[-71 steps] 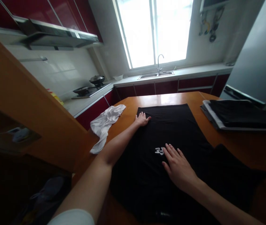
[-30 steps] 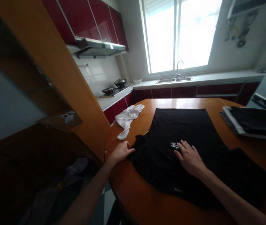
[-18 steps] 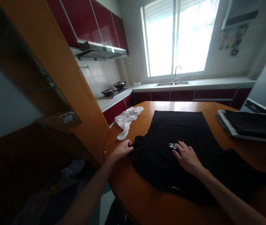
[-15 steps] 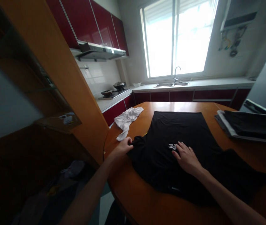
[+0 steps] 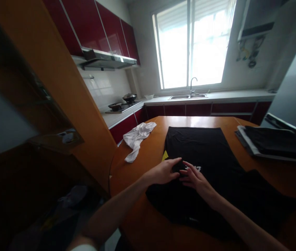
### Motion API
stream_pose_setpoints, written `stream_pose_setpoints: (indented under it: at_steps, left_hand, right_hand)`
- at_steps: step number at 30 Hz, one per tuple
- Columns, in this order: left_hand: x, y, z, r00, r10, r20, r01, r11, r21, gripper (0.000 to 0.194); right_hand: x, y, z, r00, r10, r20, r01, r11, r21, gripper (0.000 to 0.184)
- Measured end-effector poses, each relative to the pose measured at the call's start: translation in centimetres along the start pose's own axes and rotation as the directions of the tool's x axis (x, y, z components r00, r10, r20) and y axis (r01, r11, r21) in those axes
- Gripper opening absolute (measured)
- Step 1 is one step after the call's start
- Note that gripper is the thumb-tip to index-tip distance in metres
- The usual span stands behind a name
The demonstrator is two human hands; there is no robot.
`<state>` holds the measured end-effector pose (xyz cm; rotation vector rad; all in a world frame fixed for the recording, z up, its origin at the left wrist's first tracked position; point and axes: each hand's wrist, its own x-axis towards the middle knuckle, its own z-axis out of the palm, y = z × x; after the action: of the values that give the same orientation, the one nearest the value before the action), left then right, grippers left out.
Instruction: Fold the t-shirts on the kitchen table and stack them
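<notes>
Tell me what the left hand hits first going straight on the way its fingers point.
The left hand points across the black shirt toward the right hand, so probably meets that first. Depth is unclear in this one view; they might pass at different heights.

And there's the left hand [image 5: 161,173] just beside the right hand [image 5: 197,180], fingers [image 5: 173,161] nearly touching over the black garment [image 5: 197,143] on the counter [image 5: 131,176], white cloth [image 5: 138,136] crumpled at left, a folded stack [image 5: 275,141] at right!
</notes>
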<state>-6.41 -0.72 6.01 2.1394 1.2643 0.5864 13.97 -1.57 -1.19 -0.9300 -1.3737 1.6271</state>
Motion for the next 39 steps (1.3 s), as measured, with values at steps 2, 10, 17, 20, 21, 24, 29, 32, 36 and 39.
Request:
stream_pose_setpoints:
  at_steps: [2,10,17,20,21,24,29,32,36,39]
  left_hand:
    - [1.2,-1.2,0.1,0.99,-0.073,0.12,0.087,0.99,-0.115,0.056]
    - [4.5,-9.2,-4.2,0.908,-0.17,-0.383,0.19,0.982,0.014,0.031]
    - [4.0,-10.2,-3.4,0.959,0.004,-0.284,0.016,0.998,0.068,0.026]
    - [4.3,-10.0,-2.3,0.963,0.119,-0.243,-0.103,0.992,0.079,0.029]
    - [4.3,-9.9,-2.0,0.966,0.147,-0.214,-0.13,0.987,0.094,0.031]
    - [3.9,-9.7,-1.2,0.988,0.145,-0.047,-0.131,0.967,0.217,0.041]
    - [2.9,-9.6,-1.0,0.964,-0.118,0.24,0.011,0.913,0.407,0.067]
    - [2.7,-9.6,-1.4,0.951,-0.161,0.265,0.03,0.899,0.436,0.069]
    - [2.6,-8.7,-1.9,0.963,-0.147,0.226,0.029,0.889,0.457,0.068]
    - [1.9,-7.5,-1.4,0.985,-0.079,0.153,-0.001,0.886,0.464,0.069]
  right_hand:
    - [0.1,0.3,-0.1,0.997,0.072,-0.006,-0.072,0.996,0.055,0.063]
    - [-0.5,0.1,-0.2,0.985,0.172,-0.02,-0.167,0.971,0.17,0.055]
    - [-1.2,-0.8,0.6,0.965,0.258,0.04,-0.261,0.961,0.093,0.054]
    - [-1.1,-0.7,0.5,0.969,0.245,0.013,-0.245,0.966,0.08,0.052]
    - [-1.1,-0.7,0.5,0.972,0.236,-0.001,-0.235,0.968,0.084,0.05]
    - [-0.9,-0.6,0.5,0.97,0.242,-0.033,-0.239,0.967,0.089,0.041]
    - [-0.6,-0.5,0.5,0.945,0.324,0.035,-0.326,0.942,0.081,0.04]
    - [-0.6,-0.4,0.4,0.939,0.336,0.072,-0.338,0.941,0.03,0.043]
    - [-0.6,-0.8,0.2,0.958,0.28,0.065,-0.274,0.958,-0.089,0.052]
    - [-0.5,-1.3,-0.1,0.984,0.176,-0.022,-0.177,0.97,-0.169,0.052]
